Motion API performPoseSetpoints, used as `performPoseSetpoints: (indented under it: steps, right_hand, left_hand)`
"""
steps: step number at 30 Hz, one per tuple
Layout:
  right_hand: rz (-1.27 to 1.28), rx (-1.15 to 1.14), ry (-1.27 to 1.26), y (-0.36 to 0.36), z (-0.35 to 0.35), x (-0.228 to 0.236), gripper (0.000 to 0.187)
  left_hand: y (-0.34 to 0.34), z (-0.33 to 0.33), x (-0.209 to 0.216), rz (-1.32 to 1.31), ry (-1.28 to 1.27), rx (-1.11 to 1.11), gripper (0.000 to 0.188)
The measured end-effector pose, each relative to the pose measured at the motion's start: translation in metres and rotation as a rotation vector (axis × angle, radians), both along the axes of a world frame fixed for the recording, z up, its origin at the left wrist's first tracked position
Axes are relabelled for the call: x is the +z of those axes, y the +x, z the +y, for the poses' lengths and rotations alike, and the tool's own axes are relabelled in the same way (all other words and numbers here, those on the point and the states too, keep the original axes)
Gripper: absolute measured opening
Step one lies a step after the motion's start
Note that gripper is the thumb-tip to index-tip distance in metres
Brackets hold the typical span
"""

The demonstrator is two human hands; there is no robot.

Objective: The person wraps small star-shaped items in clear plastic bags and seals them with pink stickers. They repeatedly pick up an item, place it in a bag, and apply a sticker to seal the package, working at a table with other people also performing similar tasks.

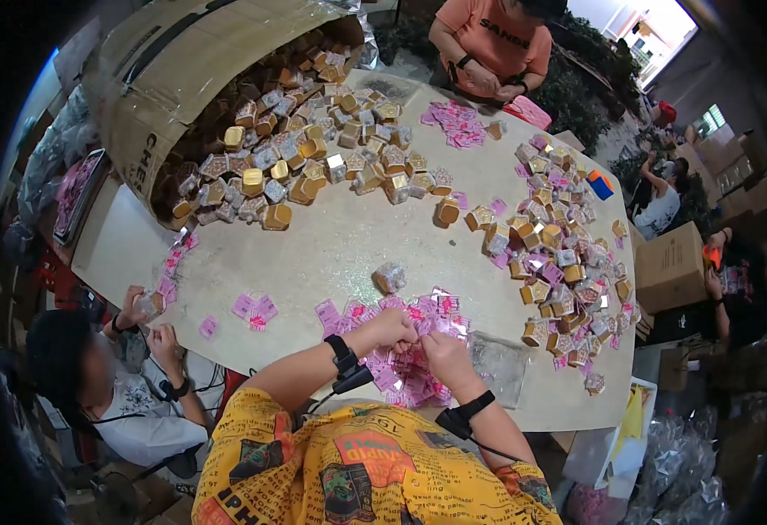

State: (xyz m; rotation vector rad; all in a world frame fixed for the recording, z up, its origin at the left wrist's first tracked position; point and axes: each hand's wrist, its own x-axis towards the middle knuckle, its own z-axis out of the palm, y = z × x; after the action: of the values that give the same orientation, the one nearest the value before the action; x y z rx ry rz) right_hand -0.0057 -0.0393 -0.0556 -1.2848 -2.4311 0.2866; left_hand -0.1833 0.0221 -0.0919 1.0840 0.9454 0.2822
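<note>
My left hand point(390, 330) and my right hand point(445, 357) meet over a heap of pink printed tags point(401, 382) at the near edge of the table. Both have their fingers pinched together, almost touching. Whatever sits between the fingertips is too small to make out. Just beyond them a single glittery, clear and gold faceted ornament point(390, 278) lies on the tabletop. Dark bands with small boxes are strapped round both my wrists.
A tipped cardboard box point(152, 96) spills gold ornaments point(287, 175) at far left. More ornaments mixed with tags point(558, 254) cover the right side. A clear tray point(497, 369) lies right of my hands. Co-workers sit at left point(125, 385) and stand opposite point(497, 48).
</note>
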Motion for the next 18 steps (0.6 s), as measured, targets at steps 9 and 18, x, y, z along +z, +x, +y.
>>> performPoseSetpoints:
  steps: [9,18]
  right_hand:
    - [0.095,-0.140,0.079,0.016,0.010,-0.009,0.010]
    - [0.242,-0.188,0.096,0.012,0.018,0.015,0.011]
  left_hand:
    - [-0.009,0.050,0.016,0.910,1.054,-0.071,0.047]
    - [-0.012,0.078,-0.018,0.496,1.032,0.012,0.047]
